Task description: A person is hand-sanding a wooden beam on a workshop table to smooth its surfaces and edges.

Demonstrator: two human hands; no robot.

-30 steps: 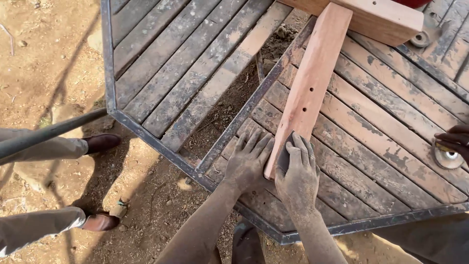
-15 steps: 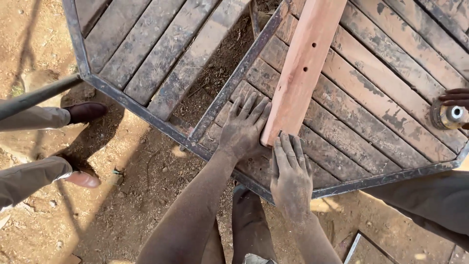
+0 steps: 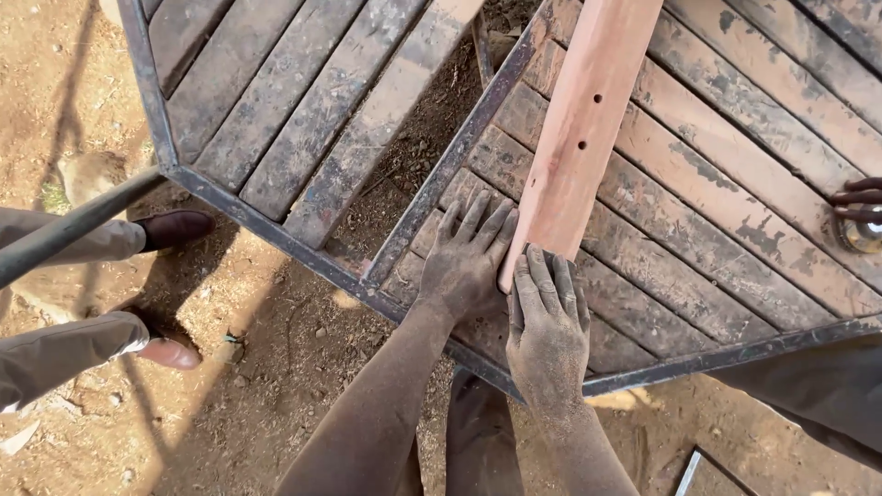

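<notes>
— What holds anything here?

— Only the metal frame (image 3: 276,234), an angular dark steel rim with a spoke running to its corner. Inside it lie worn grey wooden slats (image 3: 303,110), side by side. One bay next to the spoke has no slat, and bare soil (image 3: 404,174) shows through.

— And the new piece?

— A pale reddish plank (image 3: 588,119), clean and smooth, with two small drilled holes in its face. It lies across the old slats, just right of the spoke, its near end close to the frame's near edge.

— The hands?

— Both dusty, both flat with fingers spread, neither one gripping. The left hand (image 3: 464,262) rests on the slats, touching the plank's left edge. The right hand (image 3: 547,335) sits at the plank's near end, fingertips against it. They lie just beside each other.

— Anyone else?

— Someone's dark fingers (image 3: 859,197) at the right edge, beside a round metal thing (image 3: 864,234). On the left, two shoes (image 3: 175,230) stand on the dirt.
</notes>
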